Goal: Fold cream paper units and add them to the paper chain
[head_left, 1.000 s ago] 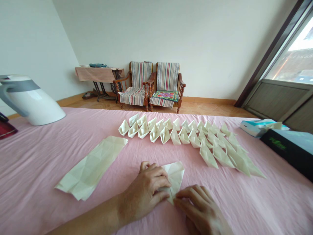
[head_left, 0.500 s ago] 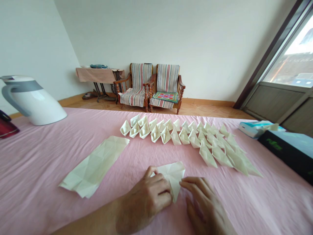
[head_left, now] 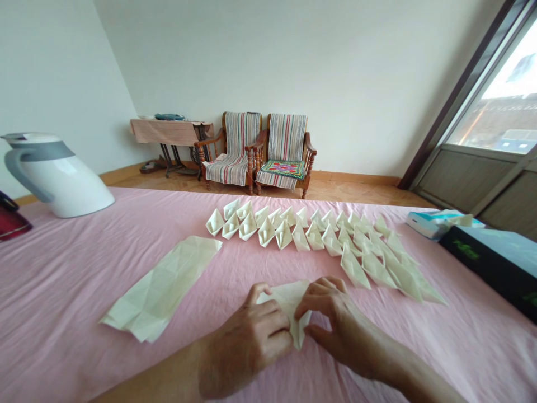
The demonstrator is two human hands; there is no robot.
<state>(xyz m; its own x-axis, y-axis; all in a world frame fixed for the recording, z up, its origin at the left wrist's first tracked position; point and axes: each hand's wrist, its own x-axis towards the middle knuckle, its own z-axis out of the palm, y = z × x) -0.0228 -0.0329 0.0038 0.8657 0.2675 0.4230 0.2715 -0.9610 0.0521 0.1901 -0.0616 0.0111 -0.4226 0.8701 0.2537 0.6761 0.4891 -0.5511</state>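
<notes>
The half-folded paper [head_left: 283,293] lies on the pink-covered surface [head_left: 235,266], directly before the person, its narrow point towards the near edge. The left hand [head_left: 260,337] bears on its left part with fingers curled, apparently to hold the sheet against slipping; whether that hand also grips an edge cannot be told, since the fingertips are partly hidden. The right hand [head_left: 325,310] pinches the sheet's right side near the point between thumb and forefinger, which suggests that one hand anchors while the other works the flap.

Beyond the hands, folded paper boats [head_left: 283,235] stand close together in rows, bows and sterns mostly aligned; the grouping presumably keeps them upright and leaves working room in front. To the left, creased paper [head_left: 163,288] lies flat, apart from the left hand, judged to be within easy reach. Its near end shows uneven edges; the number of sheets cannot be established.

A white jug [head_left: 79,187] stands at the far left, and a tissue packet [head_left: 423,224] and a black box [head_left: 482,260] at the right, all well apart from the fold, where spillage or knocks appear unlikely.
</notes>
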